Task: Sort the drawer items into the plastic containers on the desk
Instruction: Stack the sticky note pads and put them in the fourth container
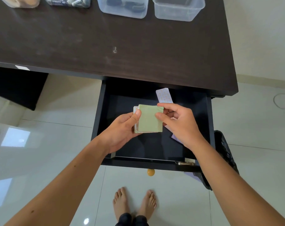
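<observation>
Your left hand (122, 129) cradles a stack of green cards (149, 119) above the open drawer (148, 147), thumb clamped on its left edge. Your right hand (179, 123) pinches the top card's right edge. Another card (164, 95) lies at the drawer's back edge. Plastic containers (177, 9) line the desk's (122, 46) far edge.

Bright, even daylight; window glare on the glossy floor tiles (16, 137) — wide-angle bending at edges; containers (123, 7) slightly soft.
</observation>
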Demonstrator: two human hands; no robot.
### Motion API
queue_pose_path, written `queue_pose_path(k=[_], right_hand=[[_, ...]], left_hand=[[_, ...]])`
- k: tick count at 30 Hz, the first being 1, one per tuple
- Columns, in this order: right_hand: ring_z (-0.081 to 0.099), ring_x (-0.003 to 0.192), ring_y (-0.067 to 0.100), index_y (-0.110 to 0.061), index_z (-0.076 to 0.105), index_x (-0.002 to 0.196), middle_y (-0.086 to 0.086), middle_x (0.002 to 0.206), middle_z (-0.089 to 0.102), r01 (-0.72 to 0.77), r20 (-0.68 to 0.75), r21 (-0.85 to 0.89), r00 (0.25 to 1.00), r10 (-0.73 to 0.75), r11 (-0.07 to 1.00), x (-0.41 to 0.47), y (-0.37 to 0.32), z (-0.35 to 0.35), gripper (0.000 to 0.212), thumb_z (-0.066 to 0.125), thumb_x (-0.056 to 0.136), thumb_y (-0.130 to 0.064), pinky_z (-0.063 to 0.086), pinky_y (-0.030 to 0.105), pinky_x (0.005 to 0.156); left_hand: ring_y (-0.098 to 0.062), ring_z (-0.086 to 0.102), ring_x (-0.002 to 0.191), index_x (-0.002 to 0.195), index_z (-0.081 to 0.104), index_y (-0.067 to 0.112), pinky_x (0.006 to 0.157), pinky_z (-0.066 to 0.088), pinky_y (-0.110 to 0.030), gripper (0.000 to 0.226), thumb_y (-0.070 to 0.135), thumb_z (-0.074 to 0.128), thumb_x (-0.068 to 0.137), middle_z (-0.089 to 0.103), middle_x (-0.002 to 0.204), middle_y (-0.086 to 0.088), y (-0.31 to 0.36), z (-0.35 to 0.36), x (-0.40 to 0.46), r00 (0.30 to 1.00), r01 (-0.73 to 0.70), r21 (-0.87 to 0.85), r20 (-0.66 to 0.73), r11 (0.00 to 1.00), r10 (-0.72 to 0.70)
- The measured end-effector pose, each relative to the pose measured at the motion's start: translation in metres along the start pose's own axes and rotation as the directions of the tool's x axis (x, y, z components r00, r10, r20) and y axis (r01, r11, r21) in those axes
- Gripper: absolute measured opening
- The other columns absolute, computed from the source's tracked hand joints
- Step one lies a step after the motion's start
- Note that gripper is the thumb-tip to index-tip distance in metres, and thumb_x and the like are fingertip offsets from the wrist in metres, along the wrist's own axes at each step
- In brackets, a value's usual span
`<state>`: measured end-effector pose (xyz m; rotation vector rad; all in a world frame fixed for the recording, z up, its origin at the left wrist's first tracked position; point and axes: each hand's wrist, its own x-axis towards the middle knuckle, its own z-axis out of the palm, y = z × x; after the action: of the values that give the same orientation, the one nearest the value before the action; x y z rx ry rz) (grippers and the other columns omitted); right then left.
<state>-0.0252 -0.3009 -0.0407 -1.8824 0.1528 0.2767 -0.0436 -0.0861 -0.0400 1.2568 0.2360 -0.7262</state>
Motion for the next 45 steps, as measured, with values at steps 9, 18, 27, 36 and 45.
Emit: queue_pose_path(k=[9,18,27,36,45], right_hand=[[0.075,0.091,0.018,-0.027,0.078,0.119,0.000,0.098,0.075,-0.046,-0.080,0.037,0.996,0.049,0.998,0.007,0.010,-0.022,0.027,0.081,0.092,-0.022,0.064,0.033,0.085],[0.059,0.122,0.027,-0.010,0.065,0.138,0.009,0.134,0.055,-0.144,-0.106,-0.608,0.989,0.100,0.781,0.015,0.053,-0.026,0.060,0.089,0.084,-0.022,0.050,0.035,0.103],[0.068,0.100,0.011,-0.018,0.071,0.112,-0.007,0.104,0.071,-0.156,-0.114,-0.388,0.986,0.120,0.908,0.010,0.051,-0.027,0.026,0.083,0.089,-0.013,0.046,0.013,0.072],[0.073,0.106,0.015,-0.025,0.074,0.114,-0.002,0.111,0.077,-0.130,-0.071,-0.006,0.989,0.129,0.992,0.003,0.025,-0.045,0.024,0.077,0.094,-0.013,0.058,0.030,0.082],[0.071,0.101,-0.001,-0.034,0.077,0.113,-0.014,0.110,0.077,-0.064,0.112,0.071,0.992,0.056,0.995,0.002,-0.003,-0.030,0.024,0.071,0.099,-0.015,0.058,0.018,0.080]], left_hand=[[-0.021,0.068,0.128,0.143,0.060,0.011,0.115,0.050,-0.044,0.041,0.027,0.056,0.106,0.073,0.135,-0.004,-0.011,-0.003,0.012,0.998,0.006,-0.021,-0.060,1.000,-0.008],[-0.021,0.068,0.128,0.146,0.057,0.008,0.115,0.049,-0.041,0.042,0.025,0.050,0.109,0.073,0.136,-0.005,-0.017,-0.018,0.014,0.993,-0.019,-0.076,-0.117,0.997,0.010],[-0.022,0.068,0.128,0.145,0.057,0.008,0.113,0.051,-0.038,0.038,0.022,0.047,0.111,0.073,0.135,-0.007,-0.016,-0.022,0.013,0.985,0.006,-0.153,-0.170,0.988,-0.033],[-0.025,0.064,0.132,0.150,0.050,0.009,0.117,0.048,-0.043,0.041,0.021,0.049,0.111,0.068,0.140,-0.009,-0.015,-0.026,0.014,0.974,0.016,-0.142,-0.222,0.990,-0.047],[-0.023,0.069,0.125,0.143,0.055,0.012,0.105,0.055,-0.037,0.033,0.020,0.045,0.112,0.072,0.134,-0.010,-0.003,-0.015,0.008,0.979,0.017,-0.218,-0.196,0.976,-0.061]])
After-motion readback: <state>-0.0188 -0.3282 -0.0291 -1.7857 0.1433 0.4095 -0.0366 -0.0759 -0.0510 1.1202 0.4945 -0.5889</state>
